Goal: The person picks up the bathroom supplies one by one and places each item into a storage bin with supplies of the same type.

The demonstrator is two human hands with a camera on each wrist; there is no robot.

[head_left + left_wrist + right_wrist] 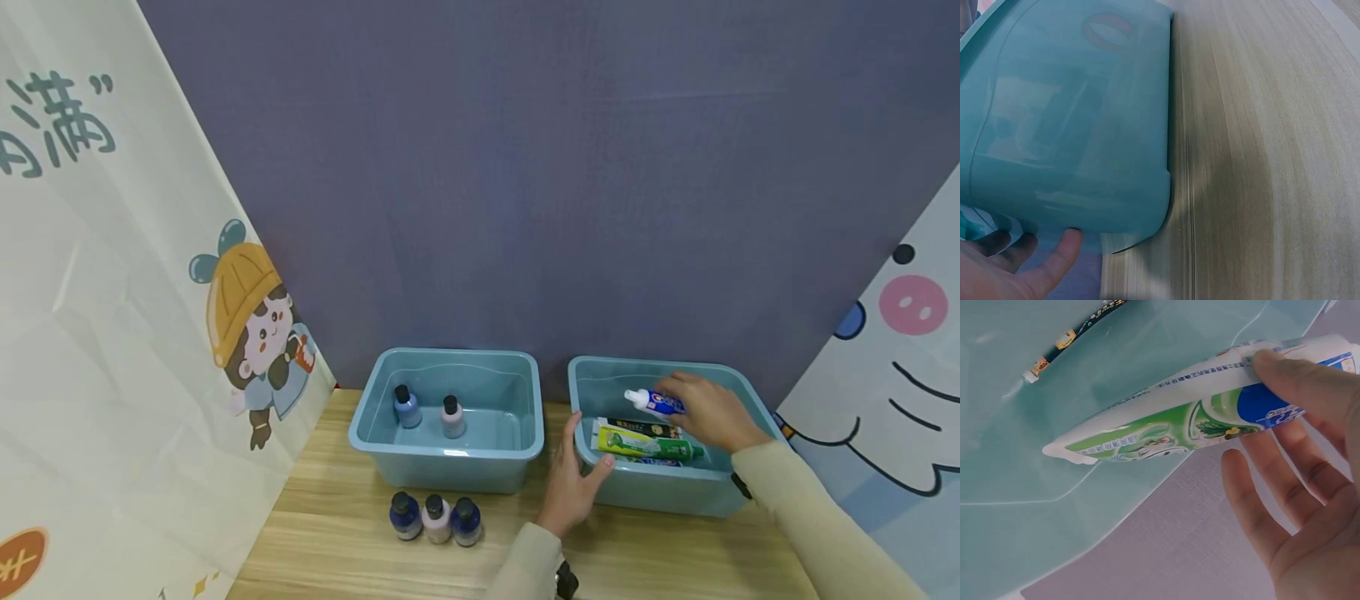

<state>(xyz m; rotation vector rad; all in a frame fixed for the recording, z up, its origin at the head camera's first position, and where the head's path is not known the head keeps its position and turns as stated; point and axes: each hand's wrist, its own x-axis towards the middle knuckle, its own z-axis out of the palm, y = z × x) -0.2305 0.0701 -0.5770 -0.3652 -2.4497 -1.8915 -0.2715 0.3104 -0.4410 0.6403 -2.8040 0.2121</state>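
Fig. legend. R. hand: thumb and index pinch a white-blue-green toothpaste tube near its tail end; other fingers lie loosely extended beneath it, not touching. Tube is held above the interior of the right teal bin, cap end pointing left. L. hand: fingers straight, pressed flat against the outer left wall of the same bin, thumb at the near corner; wrist view shows the thumb tip touching the bin's lower edge. Inside right bin, lying flat: a green tube and a dark tube just behind it. Left teal bin, just beside the right one, holds 2 upright small bottles. On the wooden table in front of left bin: 3 more bottles in a row, touching. Purple backdrop behind.
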